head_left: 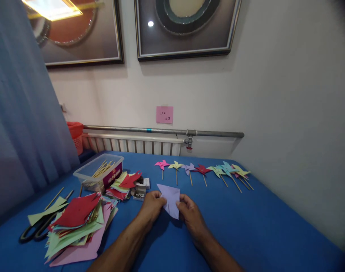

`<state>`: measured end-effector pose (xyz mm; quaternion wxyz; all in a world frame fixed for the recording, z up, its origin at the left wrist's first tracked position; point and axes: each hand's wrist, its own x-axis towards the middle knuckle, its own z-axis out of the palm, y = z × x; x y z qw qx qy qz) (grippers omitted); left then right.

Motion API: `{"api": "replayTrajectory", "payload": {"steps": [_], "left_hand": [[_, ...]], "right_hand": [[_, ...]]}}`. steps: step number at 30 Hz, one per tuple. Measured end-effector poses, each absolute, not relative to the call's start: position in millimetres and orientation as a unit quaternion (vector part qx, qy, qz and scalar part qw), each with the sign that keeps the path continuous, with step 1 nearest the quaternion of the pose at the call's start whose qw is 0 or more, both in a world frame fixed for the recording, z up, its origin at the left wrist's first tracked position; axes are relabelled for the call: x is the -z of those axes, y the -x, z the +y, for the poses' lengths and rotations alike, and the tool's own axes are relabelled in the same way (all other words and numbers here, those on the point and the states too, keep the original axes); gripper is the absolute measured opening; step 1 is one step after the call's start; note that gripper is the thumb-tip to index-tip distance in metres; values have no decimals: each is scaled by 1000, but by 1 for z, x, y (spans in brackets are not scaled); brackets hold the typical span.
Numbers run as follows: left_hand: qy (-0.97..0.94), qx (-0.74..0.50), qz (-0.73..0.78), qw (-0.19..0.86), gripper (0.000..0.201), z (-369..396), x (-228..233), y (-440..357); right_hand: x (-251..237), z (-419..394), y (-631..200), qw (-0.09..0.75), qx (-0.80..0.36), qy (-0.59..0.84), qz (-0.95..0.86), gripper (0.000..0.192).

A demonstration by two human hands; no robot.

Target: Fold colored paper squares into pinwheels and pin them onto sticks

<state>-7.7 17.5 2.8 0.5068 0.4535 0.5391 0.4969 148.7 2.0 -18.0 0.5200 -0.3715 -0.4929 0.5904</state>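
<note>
Between my two hands is a sheet of lavender paper (171,200) with cut slits and pointed corners, held above the blue table. My left hand (153,206) pinches its left edge between thumb and fingers. On the right edge, my right hand (191,211) grips it the same way. Just left of my left hand lies a small open box (138,194) with shiny metal bits inside, too small to name. Beside it rests a pile of cut coloured paper (121,187) with a red piece on top.
Finished paper pinwheels (202,170) on sticks line the table's back right. At left are a clear plastic tub (88,175) of wooden sticks, a tall stack of coloured paper (78,211) and black-handled scissors (37,228). Pipes (166,131) and a radiator (132,145) run along the wall.
</note>
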Motion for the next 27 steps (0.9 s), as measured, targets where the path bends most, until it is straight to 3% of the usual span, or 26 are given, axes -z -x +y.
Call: {"api": "replayTrajectory", "payload": {"steps": [5, 7, 11, 13, 27], "left_hand": [[-427, -511, 537, 518, 14, 20, -6, 20], [-427, -514, 530, 522, 14, 20, -6, 23], [-435, -502, 526, 531, 14, 19, -6, 23], [-447, -490, 530, 528, 14, 19, -5, 21], [-510, -474, 484, 530, 24, 18, 4, 9]], "right_hand": [[12, -1, -150, 531, -558, 361, -526, 72], [8, -5, -149, 514, -550, 358, -552, 66], [4, -11, -149, 480, -516, 378, -600, 31], [3, -12, -150, 478, -491, 399, -609, 23], [0, -11, -145, 497, -489, 445, -562, 31]]}}
